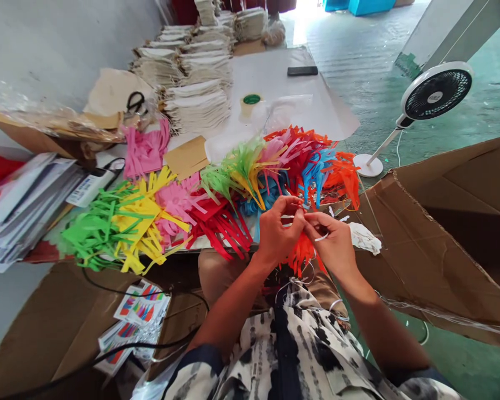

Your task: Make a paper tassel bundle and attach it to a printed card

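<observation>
My left hand (pixel 278 230) and my right hand (pixel 332 243) meet at the table's front edge, fingertips pinched together. Between them they grip the top of an orange paper tassel (pixel 300 254), whose cut strips hang down over my lap. A white string (pixel 321 237) crosses by my right fingers and trails below. Just beyond the hands lie blue fringe (pixel 314 172), orange fringe (pixel 345 176) and pink fringe (pixel 280 151). Further left are light green fringe (pixel 229 169), red fringe (pixel 220 225), yellow fringe (pixel 144 219) and green fringe (pixel 94 228). The exact pinch point is partly hidden by the fingers.
Stacks of whitish bundles (pixel 200 105) stand at the back left, near scissors (pixel 135 102) and a tape roll (pixel 250 100). A fan (pixel 436 91) stands beyond the table at right. An open cardboard box (pixel 433 250) sits to my right; printed cards (pixel 139 311) lie below left.
</observation>
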A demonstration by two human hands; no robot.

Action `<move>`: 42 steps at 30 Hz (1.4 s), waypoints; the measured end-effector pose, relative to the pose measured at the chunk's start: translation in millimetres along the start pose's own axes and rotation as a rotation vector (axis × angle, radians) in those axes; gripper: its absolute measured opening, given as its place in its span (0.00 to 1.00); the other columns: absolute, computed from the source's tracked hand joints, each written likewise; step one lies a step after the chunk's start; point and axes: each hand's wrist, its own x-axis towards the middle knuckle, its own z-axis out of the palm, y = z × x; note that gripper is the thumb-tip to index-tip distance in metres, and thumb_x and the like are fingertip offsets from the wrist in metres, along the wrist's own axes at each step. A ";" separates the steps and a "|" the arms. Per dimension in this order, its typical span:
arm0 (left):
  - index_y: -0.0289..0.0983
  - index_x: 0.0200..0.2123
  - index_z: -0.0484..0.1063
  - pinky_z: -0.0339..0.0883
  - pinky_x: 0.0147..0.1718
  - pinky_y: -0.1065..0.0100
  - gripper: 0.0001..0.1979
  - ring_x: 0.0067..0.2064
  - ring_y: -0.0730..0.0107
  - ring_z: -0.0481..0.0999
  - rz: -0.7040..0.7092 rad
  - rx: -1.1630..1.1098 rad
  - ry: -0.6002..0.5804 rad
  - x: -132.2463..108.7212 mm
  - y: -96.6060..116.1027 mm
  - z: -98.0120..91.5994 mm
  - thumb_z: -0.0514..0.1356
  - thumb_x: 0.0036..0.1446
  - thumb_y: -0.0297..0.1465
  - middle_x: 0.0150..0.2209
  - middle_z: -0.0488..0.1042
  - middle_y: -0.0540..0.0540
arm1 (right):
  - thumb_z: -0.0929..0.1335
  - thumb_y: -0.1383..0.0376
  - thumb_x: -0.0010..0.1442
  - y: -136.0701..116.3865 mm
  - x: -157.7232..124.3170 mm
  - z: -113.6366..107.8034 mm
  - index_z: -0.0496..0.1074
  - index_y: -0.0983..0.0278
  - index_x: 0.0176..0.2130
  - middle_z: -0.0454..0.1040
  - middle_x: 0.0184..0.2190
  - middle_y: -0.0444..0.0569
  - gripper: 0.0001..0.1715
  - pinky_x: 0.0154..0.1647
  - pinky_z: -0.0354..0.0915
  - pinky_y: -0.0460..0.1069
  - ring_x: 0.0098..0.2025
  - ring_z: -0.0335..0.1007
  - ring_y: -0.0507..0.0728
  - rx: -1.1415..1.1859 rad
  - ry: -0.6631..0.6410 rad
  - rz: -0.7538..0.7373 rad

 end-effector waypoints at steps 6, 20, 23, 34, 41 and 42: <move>0.38 0.39 0.80 0.74 0.45 0.68 0.14 0.41 0.69 0.81 -0.197 -0.345 -0.115 4.7 -1.6 -7.0 0.73 0.57 0.42 0.41 0.83 0.48 | 0.77 0.47 0.59 5.9 11.6 -4.6 0.83 0.62 0.37 0.81 0.33 0.48 0.21 0.35 0.64 0.50 0.33 0.71 0.55 0.258 -0.026 0.114; 0.38 0.38 0.78 0.75 0.47 0.65 0.15 0.44 0.67 0.83 -0.239 -0.450 -0.100 11.7 5.2 -17.2 0.75 0.55 0.41 0.47 0.85 0.44 | 0.76 0.51 0.61 -8.5 19.2 -7.4 0.81 0.61 0.47 0.63 0.24 0.39 0.20 0.29 0.56 0.49 0.27 0.57 0.52 0.149 -0.053 0.024; 0.39 0.36 0.79 0.75 0.50 0.63 0.12 0.52 0.63 0.83 -0.247 -0.426 -0.185 8.9 12.2 -27.2 0.75 0.56 0.38 0.55 0.82 0.43 | 0.74 0.54 0.64 -9.3 23.9 -6.8 0.80 0.61 0.47 0.62 0.25 0.39 0.16 0.31 0.57 0.50 0.28 0.58 0.53 0.006 0.030 -0.026; 0.38 0.35 0.84 0.76 0.45 0.66 0.12 0.56 0.57 0.77 -0.160 -0.149 -0.345 -5.6 24.7 -18.8 0.75 0.55 0.40 0.52 0.78 0.41 | 0.66 0.66 0.65 -3.1 28.5 -8.0 0.68 0.61 0.69 0.76 0.31 0.46 0.34 0.33 0.58 0.52 0.30 0.68 0.56 -0.500 0.198 -0.159; 0.36 0.35 0.83 0.73 0.38 0.69 0.18 0.35 0.71 0.78 -0.336 -0.238 -0.297 -4.7 10.9 -18.2 0.79 0.46 0.41 0.36 0.81 0.47 | 0.65 0.66 0.64 0.0 27.5 -7.2 0.67 0.63 0.70 0.81 0.39 0.52 0.36 0.32 0.57 0.52 0.32 0.72 0.57 -0.632 0.165 -0.223; 0.36 0.34 0.83 0.72 0.37 0.70 0.18 0.34 0.72 0.77 -0.354 -0.268 -0.294 -3.9 9.7 -19.1 0.80 0.46 0.41 0.34 0.81 0.48 | 0.65 0.66 0.65 -0.1 27.8 -7.3 0.69 0.63 0.68 0.81 0.38 0.51 0.34 0.32 0.59 0.52 0.32 0.71 0.57 -0.623 0.161 -0.239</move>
